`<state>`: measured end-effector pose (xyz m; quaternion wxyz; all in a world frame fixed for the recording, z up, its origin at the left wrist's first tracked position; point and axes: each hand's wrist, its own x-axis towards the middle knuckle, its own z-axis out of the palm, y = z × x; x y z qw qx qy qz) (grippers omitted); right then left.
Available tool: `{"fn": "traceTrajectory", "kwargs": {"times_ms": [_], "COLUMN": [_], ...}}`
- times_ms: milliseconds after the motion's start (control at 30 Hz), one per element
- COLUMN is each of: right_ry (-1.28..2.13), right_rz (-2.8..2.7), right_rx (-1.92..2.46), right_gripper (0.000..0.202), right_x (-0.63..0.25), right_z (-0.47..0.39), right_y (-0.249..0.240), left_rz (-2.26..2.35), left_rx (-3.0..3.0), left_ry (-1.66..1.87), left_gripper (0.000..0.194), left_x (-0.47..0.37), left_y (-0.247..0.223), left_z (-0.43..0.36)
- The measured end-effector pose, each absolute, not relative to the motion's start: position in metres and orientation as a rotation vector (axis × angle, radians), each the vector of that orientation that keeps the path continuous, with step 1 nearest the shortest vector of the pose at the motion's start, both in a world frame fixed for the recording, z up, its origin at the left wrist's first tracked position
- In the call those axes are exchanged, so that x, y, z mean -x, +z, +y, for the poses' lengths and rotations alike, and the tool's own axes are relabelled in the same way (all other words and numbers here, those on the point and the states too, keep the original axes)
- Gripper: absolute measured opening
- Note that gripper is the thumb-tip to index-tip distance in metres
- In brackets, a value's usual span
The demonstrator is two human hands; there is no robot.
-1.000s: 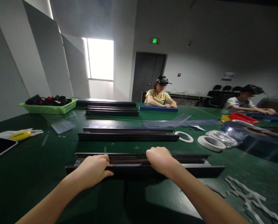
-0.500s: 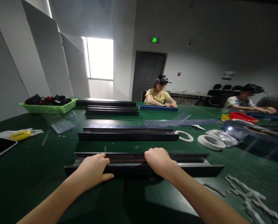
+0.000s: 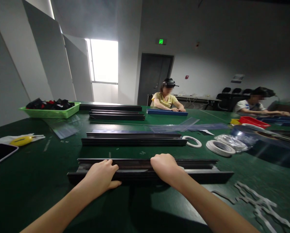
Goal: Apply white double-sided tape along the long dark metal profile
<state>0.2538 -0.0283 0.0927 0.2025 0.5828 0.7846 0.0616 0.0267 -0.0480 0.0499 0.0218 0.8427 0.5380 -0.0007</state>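
Observation:
A long black channel-shaped profile (image 3: pixel 208 177) lies crosswise on the table right in front of me, its open side up. My left hand (image 3: pixel 103 174) grips its near wall left of the middle, the fingers bent over into the channel and the thumb outside, low on the front. A pale strip (image 3: pixel 198 170) runs along the channel's inside. Over the channel right of the middle, my right hand (image 3: pixel 165 166) is closed with knuckles up; its fingertips point down and are hidden, so what they pinch or press cannot be seen.
Another black profile (image 3: pixel 132 142) lies farther back, beside rolls of white tape (image 3: pixel 220 148). Thin grey-white strips (image 3: pixel 256 200) lie front right. On the left are a phone (image 3: pixel 1 154) and a green basket (image 3: pixel 50 112) of black parts. Two people sit across the table.
My left hand has slid slightly right along the profile. My right hand and the profile have barely moved. Across the table, a co-worker's blue profile has shifted slightly right.

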Motion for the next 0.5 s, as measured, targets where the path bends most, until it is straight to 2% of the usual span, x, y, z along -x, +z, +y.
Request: {"fn": "traceTrajectory", "kwargs": {"times_ms": [500], "right_ry": [0.168], "right_rz": [2.207], "right_rx": [-1.640], "right_gripper": [0.024], "right_x": [-0.2559], "right_z": [-0.0266], "right_y": [0.0895], "left_rz": [1.712], "left_rx": [-2.588], "left_ry": [-0.013], "left_gripper": [0.040], "left_x": [-0.0270], "left_y": [0.0505], "left_z": [-0.0496]}}
